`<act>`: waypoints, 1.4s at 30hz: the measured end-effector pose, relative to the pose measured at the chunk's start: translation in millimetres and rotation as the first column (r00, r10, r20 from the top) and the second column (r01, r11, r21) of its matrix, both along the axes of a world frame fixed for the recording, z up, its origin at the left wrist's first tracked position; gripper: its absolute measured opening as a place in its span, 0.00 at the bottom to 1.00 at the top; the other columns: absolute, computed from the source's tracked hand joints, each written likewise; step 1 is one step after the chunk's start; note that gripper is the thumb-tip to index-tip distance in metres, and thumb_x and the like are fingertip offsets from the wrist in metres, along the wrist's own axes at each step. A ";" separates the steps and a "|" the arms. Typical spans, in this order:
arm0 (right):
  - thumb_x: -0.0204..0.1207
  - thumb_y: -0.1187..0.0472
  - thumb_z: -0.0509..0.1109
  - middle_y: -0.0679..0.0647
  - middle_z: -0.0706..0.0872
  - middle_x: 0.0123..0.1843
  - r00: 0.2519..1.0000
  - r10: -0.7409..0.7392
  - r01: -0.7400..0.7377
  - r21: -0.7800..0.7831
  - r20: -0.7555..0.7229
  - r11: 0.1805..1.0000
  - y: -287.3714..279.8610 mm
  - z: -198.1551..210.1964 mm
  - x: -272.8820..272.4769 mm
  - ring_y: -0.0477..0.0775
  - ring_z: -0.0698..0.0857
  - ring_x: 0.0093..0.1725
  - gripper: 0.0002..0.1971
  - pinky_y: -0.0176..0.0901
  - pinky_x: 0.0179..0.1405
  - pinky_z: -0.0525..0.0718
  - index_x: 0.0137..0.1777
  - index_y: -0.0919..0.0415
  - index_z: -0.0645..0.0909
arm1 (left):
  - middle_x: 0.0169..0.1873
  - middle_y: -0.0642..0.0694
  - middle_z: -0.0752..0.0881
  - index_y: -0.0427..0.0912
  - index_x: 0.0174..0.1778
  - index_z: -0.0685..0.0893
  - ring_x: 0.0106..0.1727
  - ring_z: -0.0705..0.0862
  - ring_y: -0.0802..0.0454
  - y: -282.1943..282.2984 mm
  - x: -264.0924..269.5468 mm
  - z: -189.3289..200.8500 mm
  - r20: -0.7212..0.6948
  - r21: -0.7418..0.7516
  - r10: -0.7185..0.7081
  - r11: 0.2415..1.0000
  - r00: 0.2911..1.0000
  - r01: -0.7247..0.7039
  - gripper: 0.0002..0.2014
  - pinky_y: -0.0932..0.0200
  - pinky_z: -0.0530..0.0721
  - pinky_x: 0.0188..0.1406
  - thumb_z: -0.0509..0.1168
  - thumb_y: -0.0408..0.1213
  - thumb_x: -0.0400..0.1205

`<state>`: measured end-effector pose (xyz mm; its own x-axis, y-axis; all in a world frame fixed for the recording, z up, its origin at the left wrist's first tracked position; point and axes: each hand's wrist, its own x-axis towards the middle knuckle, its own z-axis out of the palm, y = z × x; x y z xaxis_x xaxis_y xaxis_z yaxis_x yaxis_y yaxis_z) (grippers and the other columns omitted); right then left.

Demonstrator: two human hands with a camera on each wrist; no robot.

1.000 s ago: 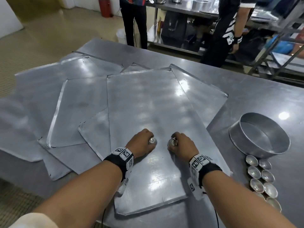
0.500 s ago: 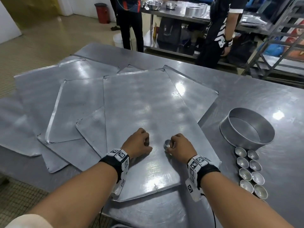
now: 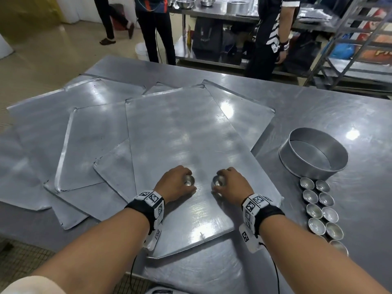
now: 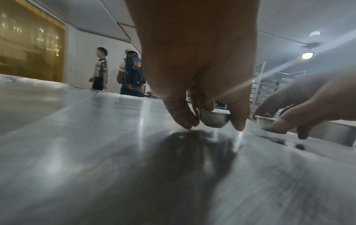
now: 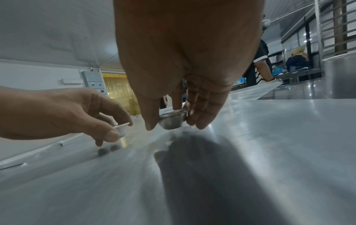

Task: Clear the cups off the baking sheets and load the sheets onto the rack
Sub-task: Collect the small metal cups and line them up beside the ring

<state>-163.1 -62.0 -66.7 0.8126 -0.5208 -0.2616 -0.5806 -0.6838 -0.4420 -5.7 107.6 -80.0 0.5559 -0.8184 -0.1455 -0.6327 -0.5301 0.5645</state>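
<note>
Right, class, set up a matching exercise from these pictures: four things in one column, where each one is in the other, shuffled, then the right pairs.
Things:
1. left cup
2. right cup
3. round cake ring
4. rows of small cups

Places:
A. on the table, nearer the person than the ring
B. pinched by the right hand
C. on the table, right of the top baking sheet
D. pinched by the left hand

Pairs: 1-D, 2-B, 3-C, 4-A

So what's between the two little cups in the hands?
Nothing: the head view shows only bare baking sheet between the left cup and the right cup.
</note>
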 end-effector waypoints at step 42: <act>0.73 0.42 0.76 0.48 0.83 0.67 0.882 -0.468 0.466 0.047 0.056 0.884 -5.5 -17.3 -408.5 0.52 0.82 0.63 0.28 0.49 0.65 0.81 0.71 0.51 0.79 | 0.52 0.48 0.82 0.49 0.62 0.85 0.52 0.82 0.49 -97.9 -346.6 -27.7 -0.098 0.020 -0.449 0.891 0.888 0.453 0.26 0.57 0.72 0.46 0.80 0.55 0.71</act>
<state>-571.6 -67.5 -84.0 0.4930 -0.8361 -0.2405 -0.7990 -0.3257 -0.5055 -352.3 9.6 -107.7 0.1112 -0.9700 -0.2160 -0.7579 -0.2234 0.6129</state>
